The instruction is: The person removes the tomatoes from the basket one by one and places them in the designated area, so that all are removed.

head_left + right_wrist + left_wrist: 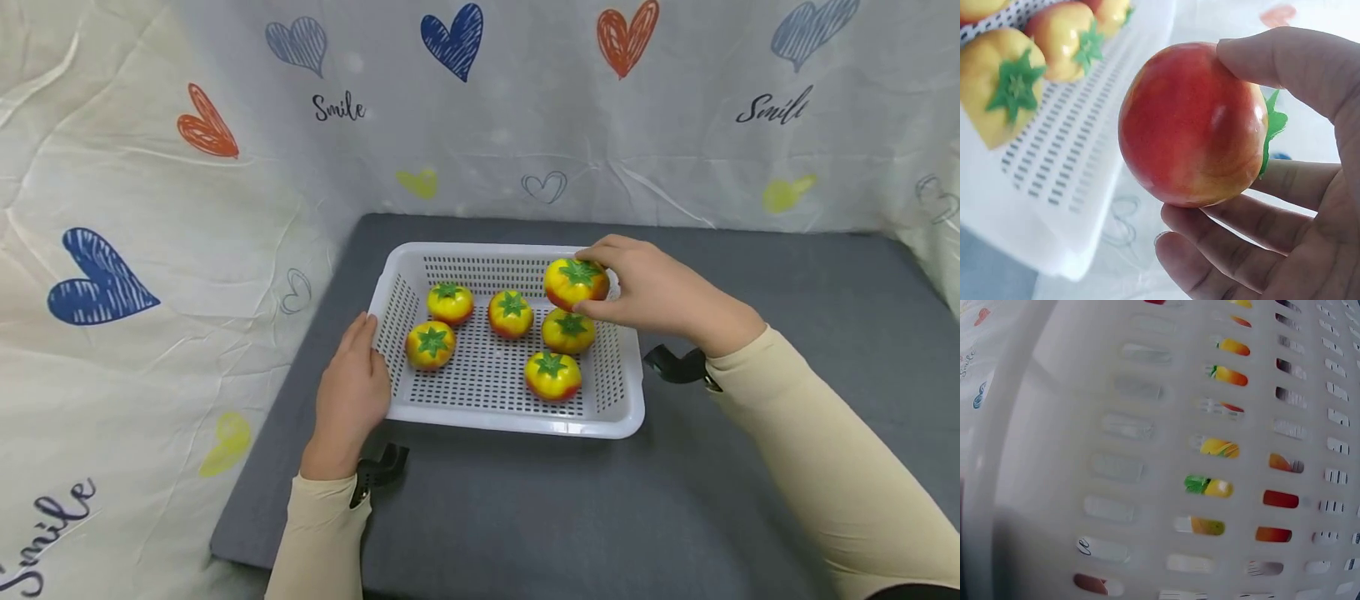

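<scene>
A yellow-and-red toy tomato [1194, 125] with a green star-shaped top is held by my right hand [645, 287], thumb on one side and fingers on the other. It is over the far right part of a white slotted basket [480, 422]. Just below it in the head view lies another tomato [567, 332]. At the basket's left end my left hand [348, 396] rests along the rim, its fingers fairly straight. The left wrist view shows the basket's side wall [1054, 437] close up, with tomatoes seen through the slots and hardly any of that hand.
More tomatoes lie apart in the basket: one [552, 376] at the near right, one [511, 314] in the middle, two [431, 345] at the left. The basket stands on a dark grey table [525, 517]. A pale cloth [480, 125] printed with hearts hangs behind.
</scene>
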Tool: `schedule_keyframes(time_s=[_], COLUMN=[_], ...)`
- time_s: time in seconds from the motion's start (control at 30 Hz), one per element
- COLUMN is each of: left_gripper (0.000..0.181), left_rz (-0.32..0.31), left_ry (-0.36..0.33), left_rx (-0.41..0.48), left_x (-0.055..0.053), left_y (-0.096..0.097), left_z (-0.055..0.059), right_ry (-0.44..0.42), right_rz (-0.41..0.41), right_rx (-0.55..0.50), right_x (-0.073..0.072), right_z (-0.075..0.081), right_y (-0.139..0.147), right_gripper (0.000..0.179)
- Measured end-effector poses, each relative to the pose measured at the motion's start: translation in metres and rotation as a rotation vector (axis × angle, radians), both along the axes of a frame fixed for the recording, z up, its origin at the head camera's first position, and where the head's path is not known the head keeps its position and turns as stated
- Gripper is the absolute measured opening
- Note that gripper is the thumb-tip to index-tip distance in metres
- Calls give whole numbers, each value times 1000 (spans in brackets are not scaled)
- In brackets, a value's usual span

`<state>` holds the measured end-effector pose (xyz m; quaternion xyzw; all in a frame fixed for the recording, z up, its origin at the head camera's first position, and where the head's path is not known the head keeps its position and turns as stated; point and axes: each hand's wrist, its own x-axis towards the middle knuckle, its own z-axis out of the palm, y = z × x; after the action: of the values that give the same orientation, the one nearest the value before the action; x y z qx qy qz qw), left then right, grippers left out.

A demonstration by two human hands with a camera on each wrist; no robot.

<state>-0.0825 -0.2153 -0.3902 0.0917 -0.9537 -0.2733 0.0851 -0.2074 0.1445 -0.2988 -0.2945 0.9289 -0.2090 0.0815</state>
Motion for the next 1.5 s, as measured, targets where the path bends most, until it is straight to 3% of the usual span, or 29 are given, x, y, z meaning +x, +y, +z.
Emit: schedule_keyframes(time_s=[0.33, 0.63, 1.1, 1.5], left_gripper=[54, 53, 54, 54], left_rz=[-11, -2, -9, -21], left_ry=[21, 27, 30, 3], left_rx=[4, 12, 19, 27], left_x=[-2, -1, -3, -2], left_y=[0, 0, 0, -1], left_z=[-4, -4, -3, -1], right_ry=[30, 66, 29, -18], right_rz=[-123, -166, -266, -263], right_rx=[-50, -52, -79, -84], right_x=[-12, -17, -15, -13], right_z=[11, 4, -29, -74], right_y=[45, 73, 103, 117], right_gripper=[72, 71, 73, 72])
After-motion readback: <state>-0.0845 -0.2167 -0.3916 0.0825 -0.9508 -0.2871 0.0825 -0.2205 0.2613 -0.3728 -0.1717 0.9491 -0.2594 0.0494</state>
